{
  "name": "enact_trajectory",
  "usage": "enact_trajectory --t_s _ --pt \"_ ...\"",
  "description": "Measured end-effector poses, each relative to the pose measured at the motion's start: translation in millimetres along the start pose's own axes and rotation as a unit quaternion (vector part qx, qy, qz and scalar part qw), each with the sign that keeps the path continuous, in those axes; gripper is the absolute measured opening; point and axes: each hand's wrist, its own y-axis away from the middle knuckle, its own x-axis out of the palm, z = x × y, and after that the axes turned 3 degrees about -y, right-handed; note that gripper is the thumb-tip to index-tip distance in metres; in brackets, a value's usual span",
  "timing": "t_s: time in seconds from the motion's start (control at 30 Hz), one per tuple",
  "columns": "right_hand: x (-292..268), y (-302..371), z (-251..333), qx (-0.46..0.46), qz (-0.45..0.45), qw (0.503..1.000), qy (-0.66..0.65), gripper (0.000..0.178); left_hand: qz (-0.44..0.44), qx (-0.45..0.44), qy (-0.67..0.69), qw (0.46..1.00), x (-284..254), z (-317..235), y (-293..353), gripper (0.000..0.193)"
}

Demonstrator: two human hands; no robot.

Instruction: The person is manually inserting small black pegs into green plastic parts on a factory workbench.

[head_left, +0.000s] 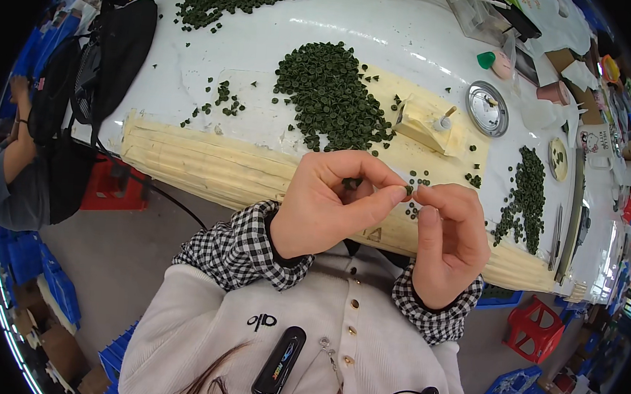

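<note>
Above the table's padded front edge, my left hand [333,205] pinches a small dark green disc-like piece [408,190] between thumb and index finger. More dark green shows inside its curled fingers; whether those pieces are held, I cannot tell. My right hand [452,238] is curled close by, its index fingertip almost at the pinched piece. Anything between its own fingers is too small to make out. Just beyond both hands lie several loose round green pieces [413,212]. A large heap of the same green pieces [329,97] sits farther back on the table.
A yellowish taped block with a peg [435,125] stands right of the heap. Metal lid [487,108], second green heap [527,192] and thin tool [557,230] lie rightward. Another heap [241,1] is at the back. A black bag [121,62] hangs left, near another person's arm [19,132].
</note>
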Motion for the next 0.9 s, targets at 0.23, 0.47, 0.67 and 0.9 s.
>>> enact_trajectory --t_s 0.23,0.47,0.67,0.9 --pt "-2.0 -2.5 -1.0 0.084 0.025 0.993 -0.075 0.014 0.045 -0.025 -0.047 0.998 -3.2 -3.8 4.4 0.007" --pt "-1.4 -2.0 -0.2 0.097 0.013 0.993 -0.072 0.013 0.043 -0.027 -0.038 0.998 -2.0 -4.0 3.4 0.007" --pt "1.0 -1.3 -3.1 0.069 0.015 0.994 -0.083 0.014 0.033 0.019 -0.029 0.999 -1.8 3.7 3.7 0.009" --pt "3.4 -1.4 -4.5 0.082 0.021 0.993 -0.087 0.016 0.024 -0.028 -0.018 0.999 -2.9 -9.2 4.3 0.006"
